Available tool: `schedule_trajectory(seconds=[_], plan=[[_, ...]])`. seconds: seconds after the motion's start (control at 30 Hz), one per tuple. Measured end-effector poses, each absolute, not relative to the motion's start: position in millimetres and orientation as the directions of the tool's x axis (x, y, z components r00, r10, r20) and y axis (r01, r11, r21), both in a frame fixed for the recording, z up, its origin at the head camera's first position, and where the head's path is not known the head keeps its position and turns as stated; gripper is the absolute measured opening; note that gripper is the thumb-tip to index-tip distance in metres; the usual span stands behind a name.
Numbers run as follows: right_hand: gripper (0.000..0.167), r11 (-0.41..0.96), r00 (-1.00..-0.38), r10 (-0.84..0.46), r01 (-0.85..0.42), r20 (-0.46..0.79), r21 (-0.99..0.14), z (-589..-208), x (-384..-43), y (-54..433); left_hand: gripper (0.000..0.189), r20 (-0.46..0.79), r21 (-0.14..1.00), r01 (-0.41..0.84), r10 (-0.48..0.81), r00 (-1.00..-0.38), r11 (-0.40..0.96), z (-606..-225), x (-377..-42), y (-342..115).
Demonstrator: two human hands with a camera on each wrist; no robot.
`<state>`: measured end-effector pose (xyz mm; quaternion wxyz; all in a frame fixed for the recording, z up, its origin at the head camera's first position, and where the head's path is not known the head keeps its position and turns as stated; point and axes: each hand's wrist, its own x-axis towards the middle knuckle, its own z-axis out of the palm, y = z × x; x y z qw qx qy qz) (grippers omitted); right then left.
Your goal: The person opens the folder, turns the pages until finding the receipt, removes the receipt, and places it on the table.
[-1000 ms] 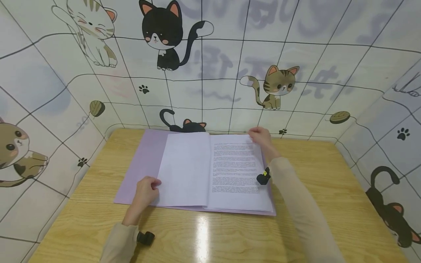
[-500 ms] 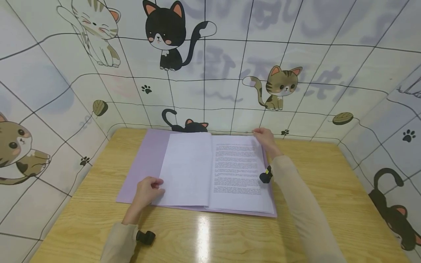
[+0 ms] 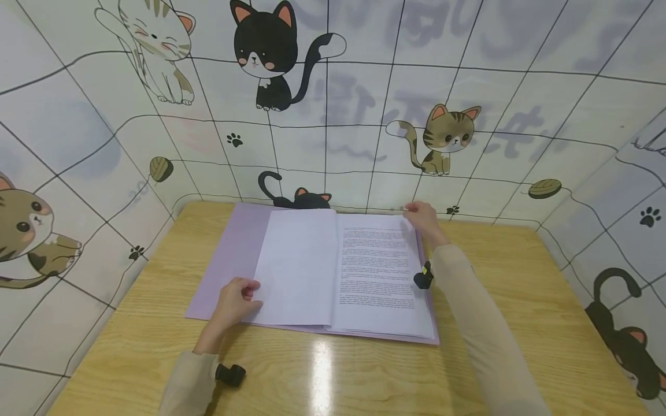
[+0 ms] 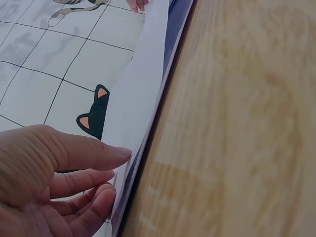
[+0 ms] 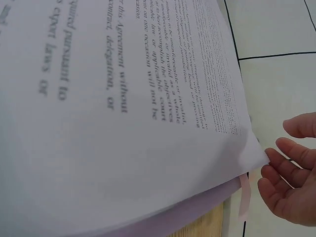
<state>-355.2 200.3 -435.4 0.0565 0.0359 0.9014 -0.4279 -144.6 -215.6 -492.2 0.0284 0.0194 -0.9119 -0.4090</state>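
Note:
An open lilac folder (image 3: 236,248) lies on the wooden table with white sheets in it. Its left sheet (image 3: 296,266) shows a blank side; the right sheet (image 3: 377,266) bears printed text. My left hand (image 3: 235,300) is at the lower left edge of the blank sheet. In the left wrist view the left thumb (image 4: 116,155) touches the paper, with the fingers slightly bent and apart from it. My right hand (image 3: 422,221) is at the top right corner of the printed sheet. In the right wrist view its fingertips (image 5: 269,157) touch that corner, the thumb standing away.
A wooden table (image 3: 499,300) carries the folder. Behind it rises a white wall (image 3: 354,144) with cat drawings and grid lines. A pale pink strip (image 5: 245,197) hangs by the sheet's corner. Black wrist cameras sit on both sleeves.
The head view has shifted slightly, so the scene sits a little further right. The left thumb and fingers are spread wider than a second ago. The right hand stays at the sheet's corner.

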Motion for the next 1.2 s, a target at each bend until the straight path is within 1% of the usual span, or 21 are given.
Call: schedule_trajectory(seconds=[0.13, 0.23, 0.37, 0.47, 0.57, 0.63, 0.73, 0.87, 1.03, 1.2], plan=[[0.040, 0.655, -0.995, 0.013, 0.087, -0.103, -0.751, -436.6, -355.7, 202.0, 0.033, 0.038, 0.744, -0.011, -0.058, -0.998, 0.668, -493.5, -146.0, -215.8], [0.040, 0.660, -0.994, 0.020, 0.091, -0.103, -0.746, -437.5, -356.9, 202.9, 0.033, 0.036, 0.743, -0.014, -0.060, -0.998, 0.669, -493.3, -146.3, -215.7], [0.042, 0.629, -0.992, 0.018, 0.107, -0.122, -0.770, -437.1, -356.7, 204.4, 0.033, 0.032, 0.744, -0.018, -0.062, -0.998, 0.668, -492.4, -146.4, -215.2], [0.039, 0.600, -0.989, -0.006, 0.113, -0.146, -0.792, -434.4, -353.7, 205.1, 0.032, 0.036, 0.741, -0.014, -0.060, -0.998, 0.671, -492.8, -146.7, -215.3], [0.039, 0.580, -0.979, -0.056, 0.126, -0.194, -0.804, -430.5, -348.8, 205.6, 0.032, 0.042, 0.741, -0.009, -0.059, -0.997, 0.672, -493.2, -146.6, -215.4], [0.042, 0.575, -0.965, -0.101, 0.141, -0.241, -0.806, -428.2, -345.3, 206.6, 0.032, 0.047, 0.741, -0.004, -0.057, -0.997, 0.671, -493.1, -146.3, -215.5], [0.047, 0.561, -0.936, -0.174, 0.160, -0.305, -0.812, -426.3, -341.2, 208.9, 0.032, 0.051, 0.743, 0.001, -0.055, -0.997, 0.670, -492.8, -146.1, -215.4], [0.047, 0.526, -0.895, -0.272, 0.169, -0.354, -0.834, -424.9, -336.3, 211.4, 0.031, 0.043, 0.744, -0.007, -0.058, -0.997, 0.668, -492.8, -146.2, -215.2], [0.046, 0.487, -0.866, -0.349, 0.158, -0.357, -0.859, -421.1, -327.8, 211.7, 0.032, 0.030, 0.747, -0.021, -0.066, -0.997, 0.664, -492.8, -145.6, -215.4], [0.041, 0.459, -0.840, -0.435, 0.103, -0.325, -0.882, -414.1, -318.6, 209.8, 0.032, 0.030, 0.758, -0.022, -0.067, -0.997, 0.652, -491.5, -144.7, -215.3]])
